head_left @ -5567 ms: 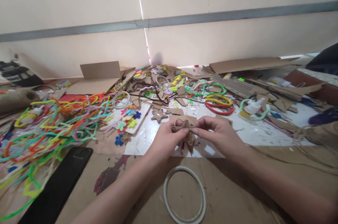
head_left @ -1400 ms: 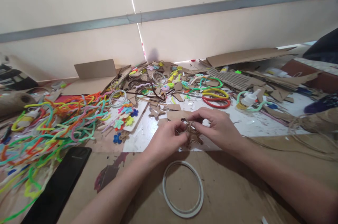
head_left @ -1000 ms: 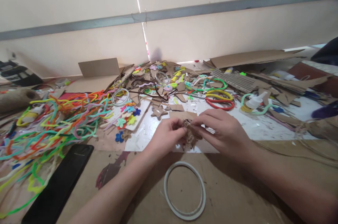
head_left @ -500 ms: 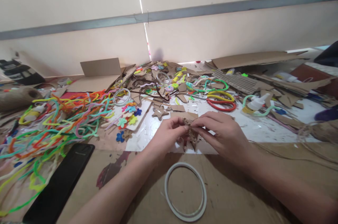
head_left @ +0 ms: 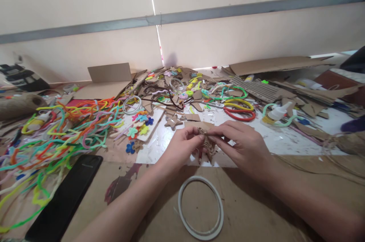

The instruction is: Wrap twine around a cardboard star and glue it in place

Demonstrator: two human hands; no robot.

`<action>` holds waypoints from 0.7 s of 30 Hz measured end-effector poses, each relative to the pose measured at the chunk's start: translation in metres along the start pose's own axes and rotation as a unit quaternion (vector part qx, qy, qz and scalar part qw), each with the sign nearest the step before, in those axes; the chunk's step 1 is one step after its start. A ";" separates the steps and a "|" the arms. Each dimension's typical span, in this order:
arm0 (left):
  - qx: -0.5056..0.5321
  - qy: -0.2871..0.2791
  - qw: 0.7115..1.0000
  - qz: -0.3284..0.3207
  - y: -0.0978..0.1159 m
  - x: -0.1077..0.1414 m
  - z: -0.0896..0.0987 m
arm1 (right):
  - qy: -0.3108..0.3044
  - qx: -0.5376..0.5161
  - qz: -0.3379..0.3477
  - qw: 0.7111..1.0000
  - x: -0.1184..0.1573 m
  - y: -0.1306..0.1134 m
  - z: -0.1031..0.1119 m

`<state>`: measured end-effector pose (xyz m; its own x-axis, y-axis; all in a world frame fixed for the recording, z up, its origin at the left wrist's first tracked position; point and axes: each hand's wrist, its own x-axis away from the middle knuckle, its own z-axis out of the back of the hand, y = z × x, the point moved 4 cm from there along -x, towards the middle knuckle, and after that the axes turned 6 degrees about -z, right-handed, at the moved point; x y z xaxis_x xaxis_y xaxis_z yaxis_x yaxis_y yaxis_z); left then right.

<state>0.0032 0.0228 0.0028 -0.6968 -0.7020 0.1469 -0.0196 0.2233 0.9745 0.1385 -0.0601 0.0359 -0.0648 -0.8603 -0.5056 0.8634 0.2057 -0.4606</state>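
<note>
A small brown piece wrapped in twine (head_left: 209,150) is held between my two hands at the middle of the view. My left hand (head_left: 182,145) pinches its left side with thumb and fingers. From the right, my right hand (head_left: 239,141) grips its upper edge with closed fingertips. Just in front of the hands, a white tape roll (head_left: 179,200) lies flat on the cardboard. Beyond my left hand is a brown star-shaped piece (head_left: 172,122).
Coloured pipe cleaners (head_left: 82,120) spread over the left, beside a black phone (head_left: 67,196). Felt flowers (head_left: 139,122) and cardboard scraps lie further back. A glue bottle (head_left: 276,113), scissors with yellow and red handles (head_left: 239,113) and twine (head_left: 310,170) are on the right.
</note>
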 end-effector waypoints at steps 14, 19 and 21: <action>-0.012 -0.007 1.000 -0.011 0.001 0.000 0.000 | 0.004 -0.016 0.024 1.000 0.001 -0.001 -0.003; -0.024 0.002 0.999 -0.030 0.001 0.001 0.001 | 0.001 -0.001 0.033 0.999 0.002 -0.002 -0.003; -0.023 0.005 0.999 -0.032 0.001 0.001 0.001 | 0.003 0.008 0.035 0.999 0.002 -0.001 -0.003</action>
<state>0.0016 0.0225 0.0036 -0.6874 -0.7212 0.0863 -0.0309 0.1478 0.9885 0.1354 -0.0608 0.0331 -0.0067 -0.8416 -0.5401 0.8733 0.2581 -0.4131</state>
